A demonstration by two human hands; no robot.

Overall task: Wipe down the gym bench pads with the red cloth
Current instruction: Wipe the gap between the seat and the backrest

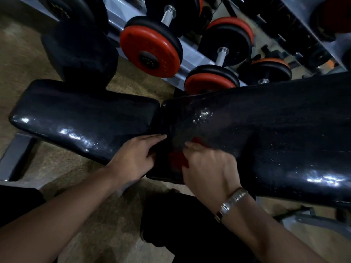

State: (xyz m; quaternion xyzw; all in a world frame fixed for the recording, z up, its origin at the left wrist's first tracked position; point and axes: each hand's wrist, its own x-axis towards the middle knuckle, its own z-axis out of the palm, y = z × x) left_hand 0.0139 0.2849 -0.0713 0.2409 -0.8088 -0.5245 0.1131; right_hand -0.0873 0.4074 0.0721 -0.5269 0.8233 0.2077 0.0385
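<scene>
Two shiny black bench pads lie end to end: a shorter seat pad (79, 114) on the left and a long back pad (275, 130) on the right. The red cloth (177, 159) is bunched on the near left corner of the back pad, mostly covered by my right hand (207, 168), which presses on it with curled fingers. My left hand (136, 158) rests flat at the gap between the two pads, fingers stretched toward the back pad's edge, holding nothing.
Behind the bench stands a grey dumbbell rack (191, 59) with several red and black dumbbells (150, 48). A grey bench foot (17, 154) sits on the brown floor at left. My dark trouser legs (190, 224) are below the bench.
</scene>
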